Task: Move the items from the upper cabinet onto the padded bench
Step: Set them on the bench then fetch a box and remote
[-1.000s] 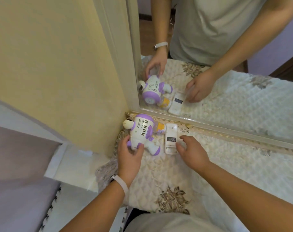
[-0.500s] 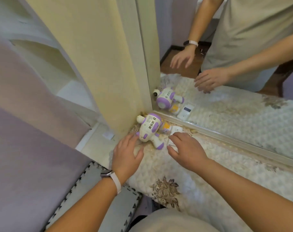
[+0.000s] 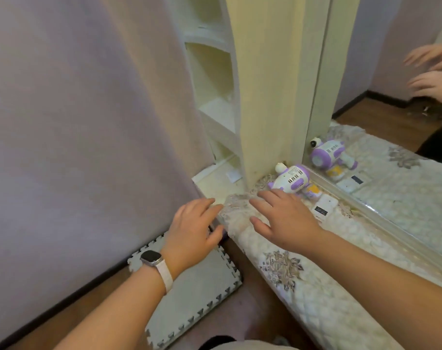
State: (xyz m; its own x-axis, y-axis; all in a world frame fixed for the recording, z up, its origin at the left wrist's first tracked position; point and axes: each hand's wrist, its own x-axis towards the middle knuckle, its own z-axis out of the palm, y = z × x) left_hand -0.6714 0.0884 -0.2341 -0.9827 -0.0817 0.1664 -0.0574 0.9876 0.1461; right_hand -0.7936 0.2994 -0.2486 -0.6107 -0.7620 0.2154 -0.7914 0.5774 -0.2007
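A home bedroom: quilted padded bench (image 3: 316,294), mirror (image 3: 391,137), foam floor mat (image 3: 189,299).

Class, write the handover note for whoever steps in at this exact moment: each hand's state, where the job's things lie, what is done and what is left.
Left hand: open, empty, at the bench's end, off its edge.
Right hand: open, empty, over the padded bench, near the toy.
Toy robot: lying on the bench in the corner by the mirror.
White remote: flat on the bench beside the toy.
Done: these two items are on the bench.
Left: the upper cabinet is out of view, so check it for further items.
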